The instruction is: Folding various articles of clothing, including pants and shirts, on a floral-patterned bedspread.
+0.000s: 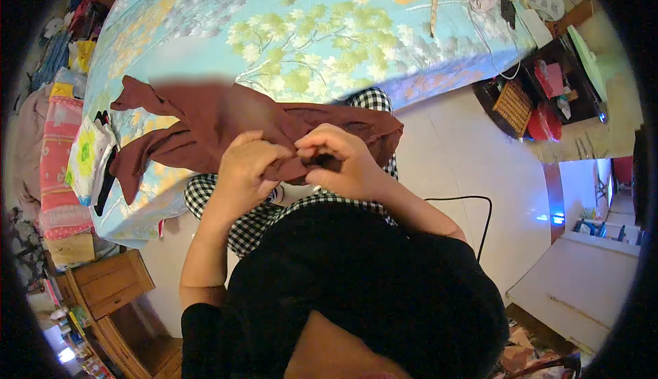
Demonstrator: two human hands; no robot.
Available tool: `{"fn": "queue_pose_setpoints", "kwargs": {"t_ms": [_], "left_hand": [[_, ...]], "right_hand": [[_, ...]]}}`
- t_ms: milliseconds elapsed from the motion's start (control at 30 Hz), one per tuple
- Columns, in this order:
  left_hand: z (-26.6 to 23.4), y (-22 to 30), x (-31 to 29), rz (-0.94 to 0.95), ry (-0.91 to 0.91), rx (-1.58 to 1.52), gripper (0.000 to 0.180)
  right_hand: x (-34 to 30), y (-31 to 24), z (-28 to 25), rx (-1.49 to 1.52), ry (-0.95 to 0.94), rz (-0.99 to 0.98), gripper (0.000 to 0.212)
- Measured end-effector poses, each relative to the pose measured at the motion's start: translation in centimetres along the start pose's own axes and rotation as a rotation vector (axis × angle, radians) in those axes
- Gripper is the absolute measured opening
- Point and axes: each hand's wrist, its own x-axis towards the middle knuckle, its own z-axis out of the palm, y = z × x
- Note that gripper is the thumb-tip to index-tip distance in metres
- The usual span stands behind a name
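Note:
A reddish-brown garment [205, 118] lies across the edge of the bed and over my lap, with two sleeve-like ends spread to the left. My left hand [250, 166] is closed on a fold of its cloth near the middle. Just to the right, my right hand [346, 163] has its fingers curled and pinches the same cloth close to my left fingertips. A dark gap shows between its thumb and fingers. Whether anything small is held there as well, I cannot make out. Part of the garment is blurred.
Ahead is a bed with a light blue floral sheet [315, 43]. Folded pink bedding [62, 160] and a white-green cloth [89, 153] lie left. A wooden cabinet [113, 286] stands lower left. A black cable [488, 221] curves over the pale floor at right, near a cluttered dark stand [504, 112].

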Motion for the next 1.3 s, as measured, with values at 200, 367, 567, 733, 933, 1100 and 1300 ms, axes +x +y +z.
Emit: {"fn": "queue_pose_setpoints", "kwargs": {"t_ms": [200, 367, 567, 733, 933, 1100, 1300], "left_hand": [[-3.6, 2.1, -2.9, -0.092, 0.049, -0.109, 0.023], [-6.4, 2.6, -5.0, -0.343, 0.395, -0.199, 0.016], [-8.1, 2.7, -3.5, -0.408, 0.692, -0.351, 0.019], [-10.5, 3.9, -3.0, -0.250, 0.653, -0.317, 0.017], [-12.5, 5.5, -4.5, -0.283, 0.814, -0.219, 0.017], [-12.5, 7.2, -5.4, -0.284, 0.794, -0.231, 0.014], [-15.6, 9.8, -12.3, -0.155, 1.017, 0.069, 0.020]], "right_hand": [[-5.2, 6.6, -3.9, -0.636, -0.073, 0.027, 0.072], [-7.4, 8.7, -4.6, -0.861, -0.168, 0.053, 0.087], [-8.5, 9.1, -0.6, -0.607, -0.098, -0.005, 0.048], [-6.8, 10.1, -1.2, 0.223, 0.137, 0.725, 0.023], [-3.1, 4.1, 0.4, 0.811, -0.078, 0.667, 0.037], [-1.5, 3.4, 3.3, 0.540, -0.127, 0.695, 0.032], [0.2, 2.3, 2.5, 0.325, -0.405, 0.455, 0.014]]}}
